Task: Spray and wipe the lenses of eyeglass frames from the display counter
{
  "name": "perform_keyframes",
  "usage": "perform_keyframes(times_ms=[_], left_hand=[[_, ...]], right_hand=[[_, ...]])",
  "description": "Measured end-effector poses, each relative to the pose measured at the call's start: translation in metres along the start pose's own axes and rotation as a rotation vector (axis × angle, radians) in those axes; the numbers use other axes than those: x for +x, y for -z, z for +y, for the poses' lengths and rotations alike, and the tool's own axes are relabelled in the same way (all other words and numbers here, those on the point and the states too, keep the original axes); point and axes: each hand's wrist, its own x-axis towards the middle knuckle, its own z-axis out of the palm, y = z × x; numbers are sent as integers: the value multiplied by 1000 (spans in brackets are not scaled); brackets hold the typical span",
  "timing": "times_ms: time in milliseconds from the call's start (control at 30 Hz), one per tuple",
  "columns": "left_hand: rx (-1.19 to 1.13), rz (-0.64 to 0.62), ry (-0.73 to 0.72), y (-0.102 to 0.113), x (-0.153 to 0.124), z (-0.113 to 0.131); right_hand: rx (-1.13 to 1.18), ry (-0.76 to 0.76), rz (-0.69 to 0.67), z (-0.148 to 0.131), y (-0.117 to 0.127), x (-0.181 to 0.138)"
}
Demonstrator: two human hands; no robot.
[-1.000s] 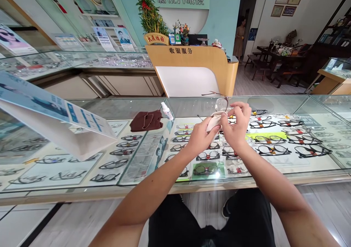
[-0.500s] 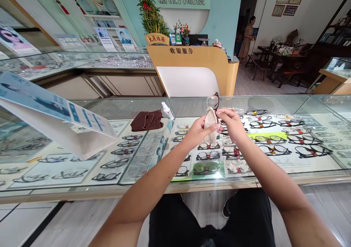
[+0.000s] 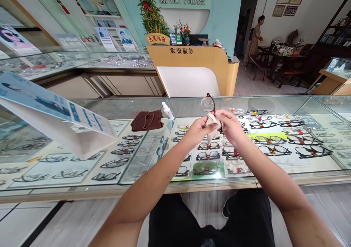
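I hold a pair of dark-red-framed glasses [image 3: 208, 103] upright above the glass counter [image 3: 274, 102]. My right hand [image 3: 229, 126] pinches the frame at its lower end. My left hand [image 3: 197, 130] is closed on a pale cleaning cloth [image 3: 212, 120] that is pressed against the glasses between both hands. One round lens sticks up above my fingers. The lower lens and the temples are hidden by my hands and the cloth.
A small white spray bottle [image 3: 166, 110] and a dark brown cloth pouch [image 3: 147, 120] lie on the counter to the left. A folded brochure stand [image 3: 52, 115] sits further left. Many glasses lie inside the display case below. A person [image 3: 256, 34] stands in the far doorway.
The glasses were turned from lying sideways to standing upright and shifted a little left. My hands drew closer together around the cloth. The person in the doorway walked to the right.
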Motion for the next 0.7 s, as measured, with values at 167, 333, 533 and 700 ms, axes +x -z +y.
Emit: perform_keyframes(times_ms=[167,333,533,700], left_hand=[[-39,-13,12,-3,-1,2],[-4,41,-19,-7,-3,1],[29,52,-24,-4,-5,6],[10,75,-29,-3,-3,9]], right_hand=[[71,-39,-35,0,-1,-1],[88,-43,-82,0,-1,-1],[136,-18,-73,-3,2,2],[114,-12,-81,-3,4,2]])
